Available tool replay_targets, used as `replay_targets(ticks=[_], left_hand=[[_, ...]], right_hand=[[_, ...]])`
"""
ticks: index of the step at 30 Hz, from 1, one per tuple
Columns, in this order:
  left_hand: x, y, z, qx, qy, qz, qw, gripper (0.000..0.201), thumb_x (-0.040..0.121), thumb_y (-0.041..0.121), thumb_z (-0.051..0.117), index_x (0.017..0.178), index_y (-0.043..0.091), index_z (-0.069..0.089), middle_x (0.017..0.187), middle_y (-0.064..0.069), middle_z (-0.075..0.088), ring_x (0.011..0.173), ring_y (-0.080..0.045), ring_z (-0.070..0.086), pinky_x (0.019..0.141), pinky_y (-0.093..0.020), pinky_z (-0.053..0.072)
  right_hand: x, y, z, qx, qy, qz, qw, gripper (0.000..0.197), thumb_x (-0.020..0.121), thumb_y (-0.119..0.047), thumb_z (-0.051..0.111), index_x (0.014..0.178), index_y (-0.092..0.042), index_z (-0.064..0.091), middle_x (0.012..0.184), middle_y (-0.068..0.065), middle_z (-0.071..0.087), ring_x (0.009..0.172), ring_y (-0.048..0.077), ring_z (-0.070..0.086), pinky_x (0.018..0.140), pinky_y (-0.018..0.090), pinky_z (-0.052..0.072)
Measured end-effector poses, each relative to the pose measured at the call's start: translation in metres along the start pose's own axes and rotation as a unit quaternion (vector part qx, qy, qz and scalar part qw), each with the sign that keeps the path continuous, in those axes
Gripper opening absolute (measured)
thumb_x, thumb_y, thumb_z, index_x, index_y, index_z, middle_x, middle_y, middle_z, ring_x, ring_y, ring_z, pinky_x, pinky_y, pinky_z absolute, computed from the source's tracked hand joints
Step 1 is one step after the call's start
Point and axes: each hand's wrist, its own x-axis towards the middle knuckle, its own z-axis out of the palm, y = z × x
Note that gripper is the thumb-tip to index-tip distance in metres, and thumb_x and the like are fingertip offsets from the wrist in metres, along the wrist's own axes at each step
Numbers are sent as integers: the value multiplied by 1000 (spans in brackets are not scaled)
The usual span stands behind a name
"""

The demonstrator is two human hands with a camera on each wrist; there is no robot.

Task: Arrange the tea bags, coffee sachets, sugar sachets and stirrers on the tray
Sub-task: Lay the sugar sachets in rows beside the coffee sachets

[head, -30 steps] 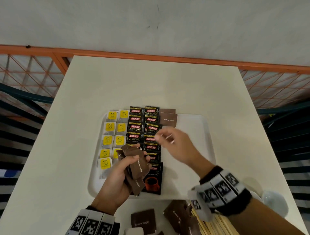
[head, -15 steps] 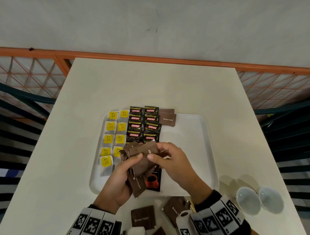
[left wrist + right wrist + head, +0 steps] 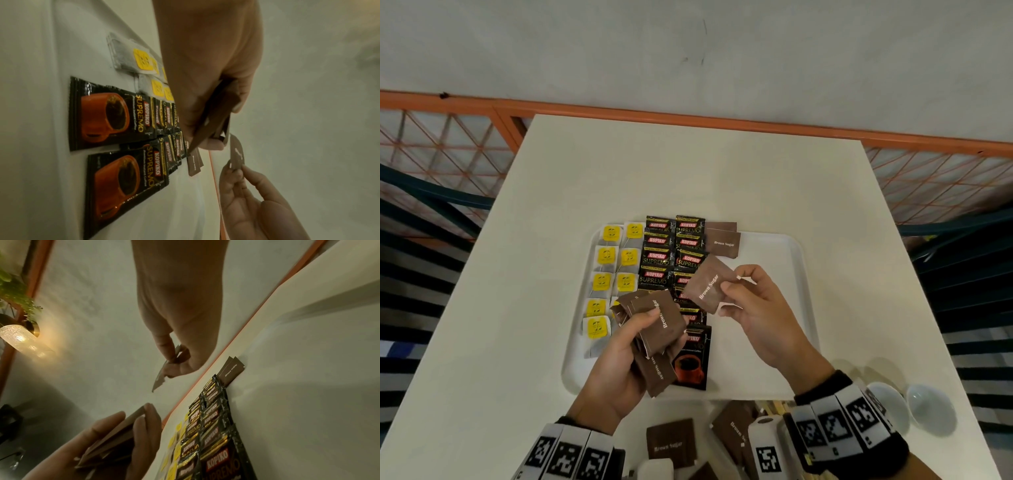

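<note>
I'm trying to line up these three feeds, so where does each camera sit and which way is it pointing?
Head: worn on the head, looks down at the tray; both hands show.
Left wrist: looks along the left hand and its brown sugar sachets; the right hand shows too.
Right wrist: looks along the right hand pinching one sachet.
All share the coffee sachets.

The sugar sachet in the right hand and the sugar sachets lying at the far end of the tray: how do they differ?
The held sachet is pinched by the right hand above the tray, tilted; the placed sachets lie flat, overlapping, beside the coffee sachets. All are brown, labelled Brown Sugar.
</note>
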Motion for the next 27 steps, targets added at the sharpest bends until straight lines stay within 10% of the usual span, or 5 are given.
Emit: replay_targets(ticks=[5,14,19,27], left_hand=[[0,1,-2,16,14,0,1000,35,73,18,58,107,11,62,91,-16,72,74,-24,70,65,-31,59],[-1,7,-9,8,27,22,999,24,73,16,57,94,12,69,98,-17,70,78,-25,70,63,-31,59],[-2,8,-13,21,32,32,999,20,73,16,56,82,15,74,92,-15,72,76,-24,71,64,-32,58],[0,7,-12,17,23,30,999,24,73,17,56,94,11,68,92,-15,72,76,-23,71,66,-33,58]], right_hand=[[12,0,-4,1,1,3,1000,23,89,5,52,107,-9,56,102,14,63,81,18,68,68,28,58],[69,11,-21,-130,182,30,974,9,89,-7,52,94,-10,59,84,3,59,68,9,50,60,20,39],[93,16,-28,-188,211,37,959,9,86,-5,56,92,-9,62,82,6,64,71,17,58,76,32,53],[101,21,-29,-308,234,-2,922,19,81,-13,67,93,-12,52,87,3,58,68,10,50,54,14,34]])
